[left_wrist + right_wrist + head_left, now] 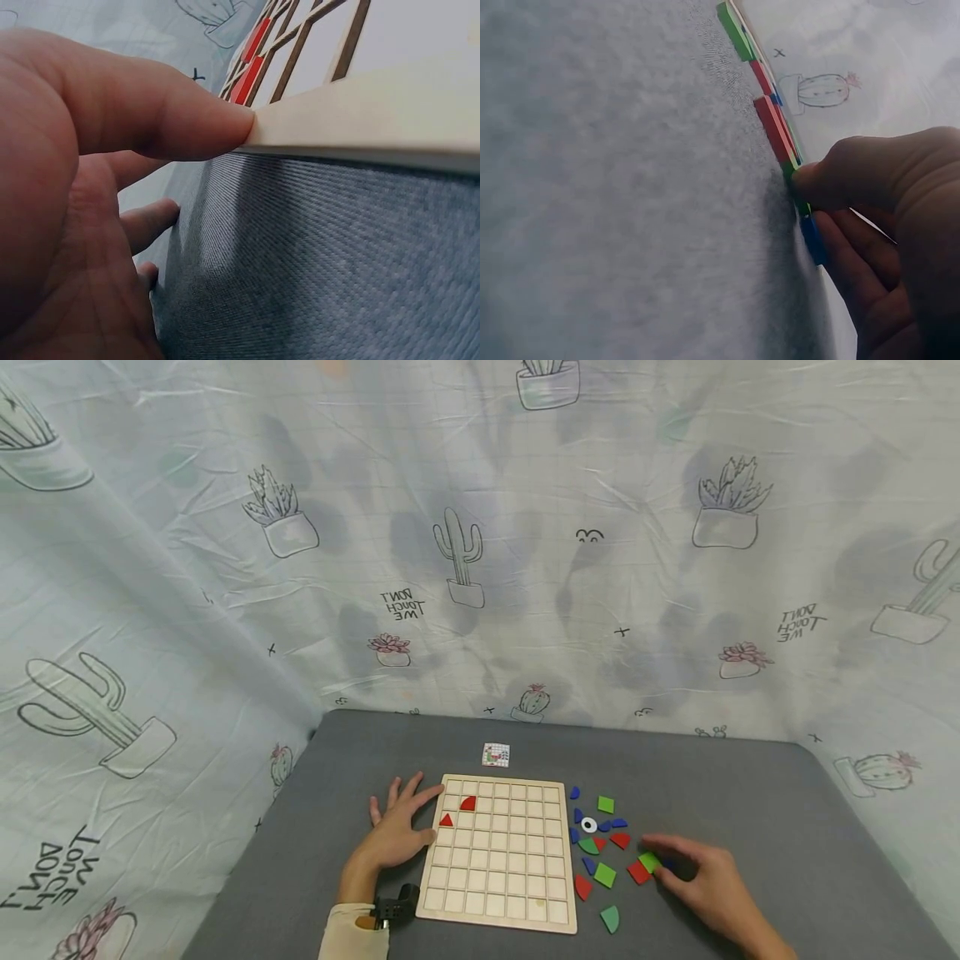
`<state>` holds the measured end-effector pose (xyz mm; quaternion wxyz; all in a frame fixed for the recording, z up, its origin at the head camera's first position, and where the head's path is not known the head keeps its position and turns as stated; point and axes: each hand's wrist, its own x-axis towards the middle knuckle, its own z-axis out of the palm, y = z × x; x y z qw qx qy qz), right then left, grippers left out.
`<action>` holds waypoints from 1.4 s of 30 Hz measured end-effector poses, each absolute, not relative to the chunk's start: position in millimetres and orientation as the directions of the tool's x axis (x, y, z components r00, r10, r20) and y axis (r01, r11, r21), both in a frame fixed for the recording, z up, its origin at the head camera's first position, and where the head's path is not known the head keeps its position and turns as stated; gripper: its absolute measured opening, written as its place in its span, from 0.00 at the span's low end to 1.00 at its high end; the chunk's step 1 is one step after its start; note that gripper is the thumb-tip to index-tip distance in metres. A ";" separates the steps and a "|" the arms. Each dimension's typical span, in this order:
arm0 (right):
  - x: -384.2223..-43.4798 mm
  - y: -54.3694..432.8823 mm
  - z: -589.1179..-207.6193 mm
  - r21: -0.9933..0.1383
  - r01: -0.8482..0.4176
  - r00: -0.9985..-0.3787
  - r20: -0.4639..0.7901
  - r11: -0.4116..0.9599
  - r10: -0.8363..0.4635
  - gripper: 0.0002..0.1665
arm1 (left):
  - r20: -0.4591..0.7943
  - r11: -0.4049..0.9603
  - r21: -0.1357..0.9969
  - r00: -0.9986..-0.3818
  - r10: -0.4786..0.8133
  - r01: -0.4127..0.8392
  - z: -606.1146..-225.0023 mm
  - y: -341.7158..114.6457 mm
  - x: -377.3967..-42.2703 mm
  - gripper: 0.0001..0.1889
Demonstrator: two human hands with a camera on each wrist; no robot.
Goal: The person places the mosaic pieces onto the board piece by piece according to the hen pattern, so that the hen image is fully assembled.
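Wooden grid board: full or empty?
Nearly empty: the head view shows only a red triangle and a red quarter-circle on the wooden grid board; loose pieces lie off its right side.

Gridded tan brd (498, 862), red/grn/blu pcs (604, 875), dk gry tbl (675, 777)

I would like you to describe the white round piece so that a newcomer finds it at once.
On the grey table, find the gridded wooden board. To its right lie scattered coloured pieces. Among blue ones, the white round piece stands out by its dark centre.
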<state>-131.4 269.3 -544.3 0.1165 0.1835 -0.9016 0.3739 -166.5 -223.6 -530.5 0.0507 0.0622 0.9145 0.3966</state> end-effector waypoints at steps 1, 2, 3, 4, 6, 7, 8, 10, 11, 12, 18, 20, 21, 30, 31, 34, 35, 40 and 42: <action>-129.9 269.6 -544.3 -0.632 -0.407 -0.910 0.340 0.659 -0.236 0.29 | -0.044 0.676 0.733 -0.987 0.153 0.073 -530.0 -223.4 -166.1 0.39; -128.6 269.8 -544.4 -0.634 -0.395 -0.916 0.331 0.665 -0.227 0.29 | -0.051 0.677 0.733 -0.987 0.152 0.066 -529.7 -223.4 -165.8 0.39; -127.5 269.8 -544.5 -0.635 -0.384 -0.920 0.324 0.670 -0.219 0.29 | -0.052 0.675 0.735 -0.987 0.151 0.065 -529.5 -223.5 -165.5 0.39; -126.6 269.5 -544.9 -0.635 -0.373 -0.924 0.317 0.676 -0.212 0.28 | -0.052 0.674 0.736 -0.987 0.151 0.064 -529.3 -223.7 -165.2 0.39; -125.4 268.4 -545.4 -0.638 -0.356 -0.931 0.308 0.683 -0.197 0.27 | -0.053 0.672 0.738 -0.987 0.150 0.062 -529.4 -224.2 -164.9 0.39; -125.0 267.8 -545.8 -0.641 -0.349 -0.933 0.306 0.684 -0.190 0.26 | -0.054 0.672 0.738 -0.987 0.150 0.062 -529.8 -224.6 -164.9 0.39; -125.0 267.4 -546.2 -0.640 -0.345 -0.934 0.306 0.687 -0.185 0.26 | -0.054 0.671 0.739 -0.987 0.152 0.063 -530.1 -225.0 -165.1 0.39; -124.8 266.8 -546.5 -0.635 -0.339 -0.936 0.305 0.695 -0.177 0.25 | -0.052 0.671 0.738 -0.987 0.154 0.066 -530.7 -225.3 -165.3 0.39; -125.0 266.8 -546.5 -0.631 -0.337 -0.936 0.306 0.699 -0.175 0.25 | -0.051 0.670 0.739 -0.987 0.155 0.067 -530.9 -225.4 -165.5 0.39; -125.1 266.8 -546.7 -0.629 -0.334 -0.937 0.305 0.702 -0.172 0.25 | -0.050 0.670 0.740 -0.987 0.155 0.068 -531.3 -225.5 -165.8 0.39; -126.5 265.7 -547.6 -0.630 -0.324 -0.939 0.306 0.706 -0.158 0.25 | -0.047 0.669 0.740 -0.987 0.152 0.068 -531.8 -225.1 -165.8 0.39; -127.0 264.8 -547.2 -0.647 -0.315 -0.941 0.306 0.694 -0.142 0.23 | -0.048 0.672 0.737 -0.987 0.151 0.067 -531.8 -225.0 -165.9 0.39; -127.3 264.4 -546.9 -0.656 -0.309 -0.943 0.306 0.689 -0.131 0.23 | -0.050 0.673 0.736 -0.987 0.151 0.066 -531.9 -224.9 -165.9 0.39; -129.0 256.3 -535.5 -0.704 -0.286 -0.941 0.334 0.650 -0.053 0.24 | -0.051 0.675 0.735 -0.987 0.151 0.065 -530.6 -224.9 -166.1 0.38; -128.5 254.1 -533.0 -0.710 -0.291 -0.940 0.336 0.642 -0.054 0.24 | -0.053 0.676 0.734 -0.987 0.151 0.064 -530.7 -225.0 -165.9 0.38; -126.9 245.9 -526.0 -0.723 -0.311 -0.937 0.343 0.617 -0.071 0.24 | -0.053 0.674 0.736 -0.987 0.155 0.066 -530.5 -224.9 -165.5 0.39; -126.3 242.6 -523.7 -0.728 -0.314 -0.937 0.341 0.610 -0.075 0.24 | -0.053 0.671 0.738 -0.986 0.157 0.067 -530.4 -224.9 -165.3 0.39; -126.7 222.0 -515.1 -0.748 -0.319 -0.941 0.321 0.582 -0.103 0.23 | -0.050 0.665 0.744 -0.985 0.164 0.073 -528.6 -224.9 -165.7 0.39; -128.9 212.4 -513.9 -0.761 -0.332 -0.940 0.319 0.558 -0.123 0.23 | -0.040 0.657 0.750 -0.985 0.166 0.080 -527.7 -224.8 -166.0 0.39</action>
